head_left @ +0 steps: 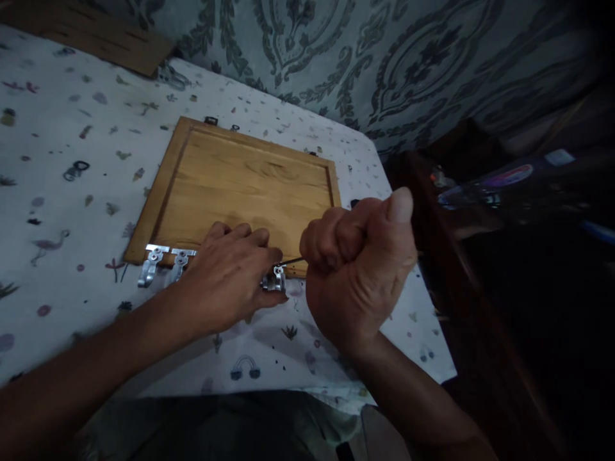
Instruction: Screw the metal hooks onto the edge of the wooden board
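Note:
A framed wooden panel (pixel 254 186) lies flat, its near edge toward me. My left hand (pixel 233 275) rests across that edge, with thumb and fingers closed around a metal hook (pixel 279 276) there. My right hand (pixel 360 275) is a fist wrapped round a screwdriver (pixel 292 260); only its thin dark shaft shows, and the handle is hidden. The shaft's tip meets the hook near my left fingers. Left of my left hand, a metal hook with a screw (pixel 154 259) and a similar one (pixel 180 261) sit on the panel's edge.
The panel lies on a table with a patterned white cloth (pixel 72 301). At the back left are a brown board (pixel 96 35) and more metal hooks (pixel 173 77). Small metal pieces (pixel 77 170) lie on the cloth. A plastic bottle (pixel 509 179) is at the right, beyond the table.

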`<state>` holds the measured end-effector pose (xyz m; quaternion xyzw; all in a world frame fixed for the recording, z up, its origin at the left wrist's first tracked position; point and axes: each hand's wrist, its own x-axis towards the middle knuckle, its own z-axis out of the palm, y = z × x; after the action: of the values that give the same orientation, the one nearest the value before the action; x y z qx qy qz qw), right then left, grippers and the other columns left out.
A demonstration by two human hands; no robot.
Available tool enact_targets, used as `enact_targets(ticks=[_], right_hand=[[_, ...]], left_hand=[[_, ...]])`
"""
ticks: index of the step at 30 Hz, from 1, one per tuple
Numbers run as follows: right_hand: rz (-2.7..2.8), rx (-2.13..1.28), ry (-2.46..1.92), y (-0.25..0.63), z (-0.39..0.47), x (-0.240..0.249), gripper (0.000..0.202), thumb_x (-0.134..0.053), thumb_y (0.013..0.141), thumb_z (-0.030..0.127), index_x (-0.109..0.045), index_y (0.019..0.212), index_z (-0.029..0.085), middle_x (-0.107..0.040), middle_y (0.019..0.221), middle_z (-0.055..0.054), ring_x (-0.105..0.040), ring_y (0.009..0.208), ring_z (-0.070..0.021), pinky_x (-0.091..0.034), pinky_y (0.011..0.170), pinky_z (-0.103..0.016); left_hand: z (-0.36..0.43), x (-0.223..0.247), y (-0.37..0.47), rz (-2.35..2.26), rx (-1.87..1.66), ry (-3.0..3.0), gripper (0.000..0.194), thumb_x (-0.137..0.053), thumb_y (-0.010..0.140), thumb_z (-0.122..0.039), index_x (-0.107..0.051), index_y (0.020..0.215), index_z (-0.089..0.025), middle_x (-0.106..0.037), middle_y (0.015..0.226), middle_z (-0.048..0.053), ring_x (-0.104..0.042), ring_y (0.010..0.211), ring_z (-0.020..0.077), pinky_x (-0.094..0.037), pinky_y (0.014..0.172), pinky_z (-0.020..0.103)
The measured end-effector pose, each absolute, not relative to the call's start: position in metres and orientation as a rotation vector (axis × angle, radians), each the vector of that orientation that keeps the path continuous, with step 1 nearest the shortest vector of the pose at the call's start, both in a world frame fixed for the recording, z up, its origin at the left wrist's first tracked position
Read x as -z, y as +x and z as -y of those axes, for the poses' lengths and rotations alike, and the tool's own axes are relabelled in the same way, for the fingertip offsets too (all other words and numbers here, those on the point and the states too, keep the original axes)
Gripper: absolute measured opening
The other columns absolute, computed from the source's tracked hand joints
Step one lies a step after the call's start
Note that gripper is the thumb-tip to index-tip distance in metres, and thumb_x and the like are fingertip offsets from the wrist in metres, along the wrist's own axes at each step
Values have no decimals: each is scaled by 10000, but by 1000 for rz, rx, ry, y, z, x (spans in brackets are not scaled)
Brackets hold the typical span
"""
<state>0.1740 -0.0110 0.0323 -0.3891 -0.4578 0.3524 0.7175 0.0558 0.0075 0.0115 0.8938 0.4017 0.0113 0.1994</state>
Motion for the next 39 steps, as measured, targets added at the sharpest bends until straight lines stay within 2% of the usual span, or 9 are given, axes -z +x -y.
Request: enact_targets(ticks=[4, 8, 14, 17, 21, 27, 30, 34, 39], right_hand=[[1055, -962, -833, 184, 9, -36, 609, -628, 891, 529, -320, 479, 202, -251, 419, 76, -258, 367, -60, -249, 384, -242], [1237, -1173, -796, 204, 6, -37, 449, -638, 903, 408, -487, 534, 199, -376, 475, 61, -365, 429, -77, -333, 451, -242], [1648, -1145, -734, 230, -9, -42, 334, -663, 890, 427, -736, 645, 212, -694, 909, -56, -643, 808, -164, -549, 745, -338], [1782, -1193, -632, 233, -17, -43, 356, -707, 842, 409, -688, 549, 208, -717, 879, -54, -661, 726, -163, -558, 660, -335], [1677, -1453, -495, 230, -22, -39, 510, -655, 872, 397, -481, 437, 195, -540, 452, 31, -459, 391, -78, -377, 406, -220], [1450, -1543, -401, 213, -21, -41, 603, -559, 903, 399, -209, 461, 183, -139, 369, 98, -155, 289, -26, -190, 321, -171], [1221, -1339, -577, 199, -12, -43, 608, -523, 955, 360, -193, 482, 167, -118, 410, 85, -124, 317, -25, -164, 322, -155], [1081, -1004, -730, 181, 3, -39, 613, -623, 914, 379, -263, 460, 179, -182, 436, 83, -182, 351, -36, -189, 341, -194], [1069, -988, -789, 182, 6, -38, 660, -648, 876, 469, -240, 442, 185, -162, 411, 81, -184, 340, -43, -188, 344, -222]], left_hand=[[-7, -14, 55, -1113, -11, 2485, 378, -694, 852, -518, -709, 1103, -236, -642, 1044, 57, -570, 1058, 319, -371, 872, 486], [-7, -15, 56, -1111, -15, 2498, 371, -691, 853, -518, -713, 1111, -253, -644, 1016, 52, -577, 1041, 322, -381, 869, 494], [-7, -13, 55, -1096, -54, 2502, 324, -692, 859, -472, -700, 1094, -249, -648, 1155, 68, -559, 1123, 326, -387, 921, 497], [-8, -16, 55, -1095, -50, 2487, 287, -680, 872, -444, -701, 1076, -244, -658, 1151, 72, -568, 1104, 315, -394, 922, 486], [-8, -18, 56, -1111, -12, 2471, 288, -679, 875, -444, -707, 1070, -235, -666, 1159, 81, -571, 1114, 323, -396, 898, 482], [-8, -17, 58, -1106, -5, 2497, 346, -694, 858, -491, -708, 1092, -236, -664, 1074, 73, -569, 1098, 331, -386, 894, 487], [-8, -16, 58, -1104, -10, 2519, 333, -697, 852, -501, -714, 1041, -227, -656, 1007, 66, -579, 1058, 334, -392, 878, 486], [-8, -15, 57, -1107, -9, 2531, 344, -677, 866, -498, -707, 1086, -236, -655, 1018, 60, -577, 1042, 336, -394, 859, 490], [-8, -14, 55, -1098, -37, 2533, 353, -658, 877, -515, -705, 1083, -231, -648, 1002, 60, -574, 1019, 315, -385, 847, 472]])
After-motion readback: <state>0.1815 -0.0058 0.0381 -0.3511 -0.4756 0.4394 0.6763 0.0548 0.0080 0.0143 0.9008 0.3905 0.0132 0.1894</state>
